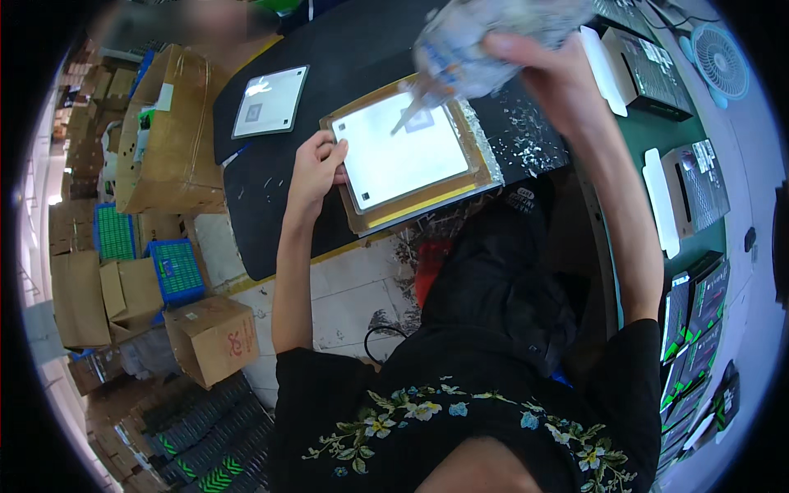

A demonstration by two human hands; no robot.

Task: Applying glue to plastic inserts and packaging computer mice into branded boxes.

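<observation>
My left hand (316, 168) presses on the left edge of a flat white panel (403, 152) that lies in a brown frame (362, 218) on the black table (271, 189). My right hand (546, 74) is raised above the panel and grips a clear plastic bottle (477, 41) with a long nozzle. The nozzle tip points down at the middle of the white panel, close to its surface.
A second white panel (269, 103) lies farther left on the table. White flecks are scattered right of the frame. Cardboard boxes (168, 131) and blue crates (177, 267) crowd the floor at left. Dark boxed goods (694, 185) line the green bench at right, with a small fan (720, 57).
</observation>
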